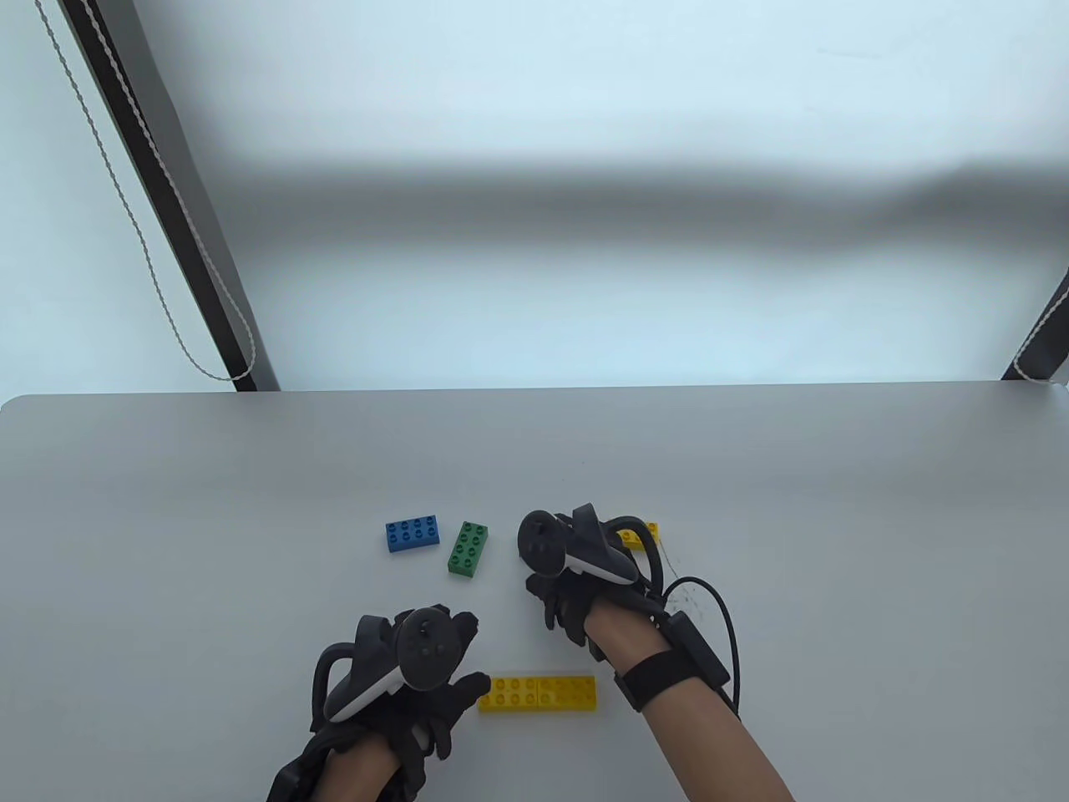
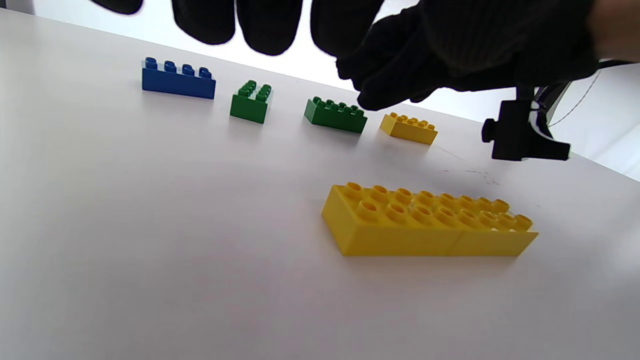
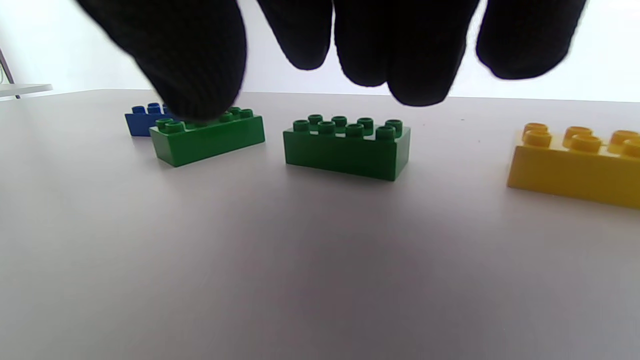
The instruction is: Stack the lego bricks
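**Six bricks on table, both hands empty**

Two yellow bricks (image 1: 539,694) lie nearest, butted end to end in one long strip, studs up, flat on the grey table (image 1: 167,518). Left hand (image 1: 417,677) sits just left of the strip, fingers spread loose, gripping nothing; fingertip near the strip's left end, contact unclear. Right hand (image 1: 576,585) hovers farther back and right, fingers (image 3: 415,55) open and hanging above the table, holding nothing. Beyond it, far row from left to right: blue brick (image 1: 412,533), green brick (image 1: 468,548), second green brick (image 3: 347,145) hidden under the right hand in the table view, small yellow brick (image 1: 643,535). All apart, none stacked.
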